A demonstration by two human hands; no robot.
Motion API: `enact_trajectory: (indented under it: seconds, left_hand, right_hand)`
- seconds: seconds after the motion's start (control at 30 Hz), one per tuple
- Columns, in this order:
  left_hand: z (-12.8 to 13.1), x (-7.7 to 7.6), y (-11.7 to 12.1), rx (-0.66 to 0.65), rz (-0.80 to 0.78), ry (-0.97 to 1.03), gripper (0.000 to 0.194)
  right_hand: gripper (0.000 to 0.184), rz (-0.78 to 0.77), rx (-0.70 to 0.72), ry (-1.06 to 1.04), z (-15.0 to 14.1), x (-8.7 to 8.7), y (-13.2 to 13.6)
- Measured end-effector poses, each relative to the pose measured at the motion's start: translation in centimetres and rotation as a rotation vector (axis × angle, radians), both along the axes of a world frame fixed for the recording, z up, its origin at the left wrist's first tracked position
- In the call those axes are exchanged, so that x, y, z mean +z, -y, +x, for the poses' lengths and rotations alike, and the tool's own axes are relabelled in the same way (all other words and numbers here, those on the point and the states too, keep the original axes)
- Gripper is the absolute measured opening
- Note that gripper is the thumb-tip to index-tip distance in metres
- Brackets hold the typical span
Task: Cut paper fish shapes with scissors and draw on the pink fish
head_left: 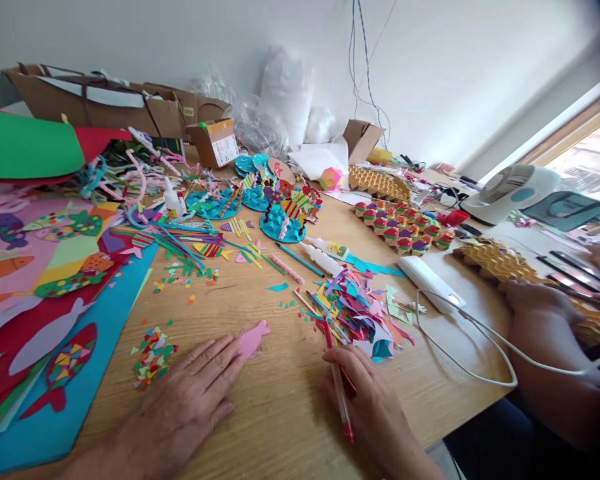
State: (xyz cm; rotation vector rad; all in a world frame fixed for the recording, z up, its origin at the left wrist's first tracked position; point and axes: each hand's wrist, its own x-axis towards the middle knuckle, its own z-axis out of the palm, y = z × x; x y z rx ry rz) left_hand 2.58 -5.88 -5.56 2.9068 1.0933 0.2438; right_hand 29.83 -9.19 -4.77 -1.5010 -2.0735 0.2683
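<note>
My left hand lies flat on the wooden table, fingers stretched out, with the fingertips on a small pink paper fish. My right hand is closed around a red pen with a clear barrel, its upper end leaning toward the table's middle. A second bit of red shows under the fingers; I cannot make out what it is. Left of my left hand is a pile of tiny coloured paper bits. Just beyond my right hand lies a heap of colourful paper scraps.
Paper fish lie on coloured sheets at left. Blue decorated bases, glue bottles and paper strips fill the middle. At right are a painted egg carton, a white device with a cable, and another person's arm.
</note>
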Motion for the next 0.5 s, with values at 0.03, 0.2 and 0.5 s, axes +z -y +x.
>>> enact_trajectory:
  seconds: [0.03, 0.2, 0.5]
  left_hand:
    - [-0.1, 0.0, 0.0, -0.010, 0.022, 0.013, 0.060]
    - [-0.1, -0.1, -0.4, -0.044, 0.103, 0.067, 0.056]
    - [1.9, 0.9, -1.7, -0.111, 0.007, -0.037, 0.052]
  right_hand:
    - [0.021, 0.014, 0.019, 0.032, 0.3, -0.2, 0.2]
    - [0.021, 0.010, 0.059, 0.059, 0.5, -0.5, 0.5]
    - [0.021, -0.012, 0.099, 0.070, 1.1, -0.1, 0.6]
